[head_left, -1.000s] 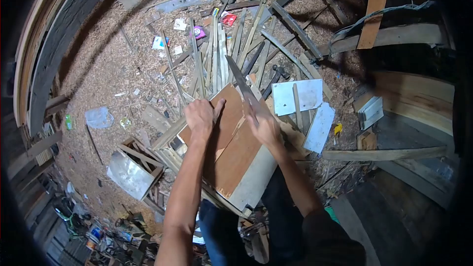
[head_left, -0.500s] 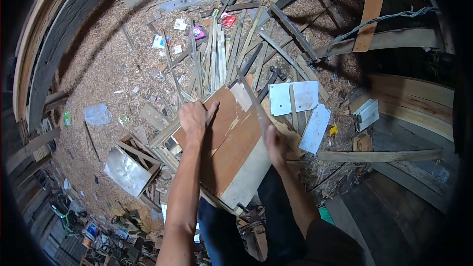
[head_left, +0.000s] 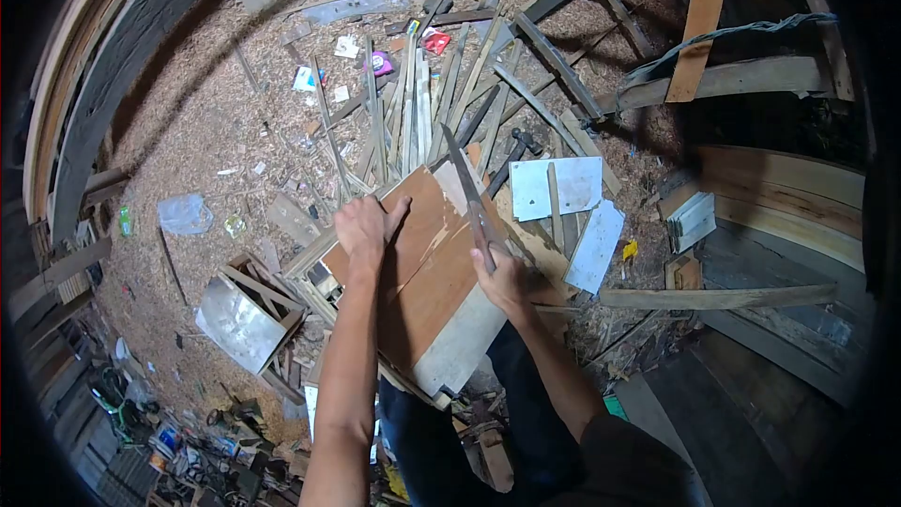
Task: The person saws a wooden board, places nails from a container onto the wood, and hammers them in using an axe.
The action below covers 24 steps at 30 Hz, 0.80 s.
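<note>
A brown wooden board [head_left: 422, 263] with a pale strip along its lower right side lies tilted over my knees, on top of a wooden frame. My left hand [head_left: 361, 228] presses on its upper left edge, fingers bent over the edge and thumb stretched across the brown face. In my right hand [head_left: 505, 280] is a machete [head_left: 466, 190], a long dark blade tapering to a point that aims away from me. The blade overlaps the board's right edge in this view, and my fingers are wrapped round its handle end.
Thin wood strips [head_left: 410, 117] fan out beyond the board. A hammer [head_left: 516, 152] lies near white panels [head_left: 557, 187]. A purple tape measure [head_left: 379, 63] sits among scraps on the shavings-covered floor. At left is a small box frame [head_left: 246, 319]; a wooden rail [head_left: 718, 297] runs at right.
My right hand has moved left with the machete, closer over the board, and the blade has turned to show more of its side. My left hand stays on the board's edge.
</note>
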Available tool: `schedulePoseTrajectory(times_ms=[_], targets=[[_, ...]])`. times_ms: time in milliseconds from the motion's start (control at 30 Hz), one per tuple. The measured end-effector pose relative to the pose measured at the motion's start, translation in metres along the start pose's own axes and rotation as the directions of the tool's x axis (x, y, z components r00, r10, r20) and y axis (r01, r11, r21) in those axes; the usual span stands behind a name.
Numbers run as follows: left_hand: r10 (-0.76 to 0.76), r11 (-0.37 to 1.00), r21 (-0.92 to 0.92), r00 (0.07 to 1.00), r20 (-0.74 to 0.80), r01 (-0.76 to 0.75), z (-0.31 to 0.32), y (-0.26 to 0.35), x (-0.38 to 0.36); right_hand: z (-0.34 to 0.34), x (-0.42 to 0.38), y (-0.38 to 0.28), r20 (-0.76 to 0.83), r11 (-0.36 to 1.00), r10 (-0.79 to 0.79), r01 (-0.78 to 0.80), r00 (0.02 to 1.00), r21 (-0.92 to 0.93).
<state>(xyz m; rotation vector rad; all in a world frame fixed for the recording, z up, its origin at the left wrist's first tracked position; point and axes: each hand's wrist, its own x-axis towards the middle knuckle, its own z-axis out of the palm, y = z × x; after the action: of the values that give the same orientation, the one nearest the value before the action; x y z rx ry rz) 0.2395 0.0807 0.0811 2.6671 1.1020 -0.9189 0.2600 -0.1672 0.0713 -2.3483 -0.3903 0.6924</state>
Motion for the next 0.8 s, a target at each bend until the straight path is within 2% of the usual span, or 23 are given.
schedulePoseTrajectory(times_ms=[167, 267, 467, 567, 667, 767, 800], targets=[[-0.012, 1.000, 0.004, 1.000, -0.009, 0.012, 0.003, 0.000, -0.001, -0.010, -0.013, 0.007, 0.039, 1.000, 0.017, -0.018, 0.999, 0.022], [0.002, 1.000, -0.006, 0.999, -0.033, -0.002, 0.006, -0.003, -0.001, 0.000, -0.016, 0.012, 0.042, 0.997, -0.049, 0.046, 0.998, 0.063], [-0.002, 1.000, -0.025, 1.000, -0.024, 0.001, 0.007, -0.006, -0.001, 0.005, -0.019, 0.012, -0.034, 0.995, -0.099, 0.099, 0.994, -0.022], [-0.002, 1.000, -0.009, 0.999, -0.038, 0.001, 0.005, -0.006, -0.002, 0.001, -0.032, 0.019, 0.042, 0.981, -0.084, 0.090, 0.996, -0.172], [0.007, 1.000, -0.016, 0.997, -0.078, -0.008, 0.012, -0.008, -0.002, -0.006, -0.054, 0.009, -0.104, 1.000, -0.001, 0.004, 0.995, 0.027], [-0.006, 0.999, -0.033, 0.999, -0.034, 0.005, 0.009, -0.007, -0.002, -0.010, -0.064, 0.026, -0.218, 0.998, 0.043, -0.052, 0.975, -0.037], [-0.010, 0.999, -0.043, 1.000, -0.023, 0.009, 0.009, -0.008, -0.001, -0.012, -0.062, 0.025, -0.152, 0.998, 0.058, -0.058, 0.987, 0.001]])
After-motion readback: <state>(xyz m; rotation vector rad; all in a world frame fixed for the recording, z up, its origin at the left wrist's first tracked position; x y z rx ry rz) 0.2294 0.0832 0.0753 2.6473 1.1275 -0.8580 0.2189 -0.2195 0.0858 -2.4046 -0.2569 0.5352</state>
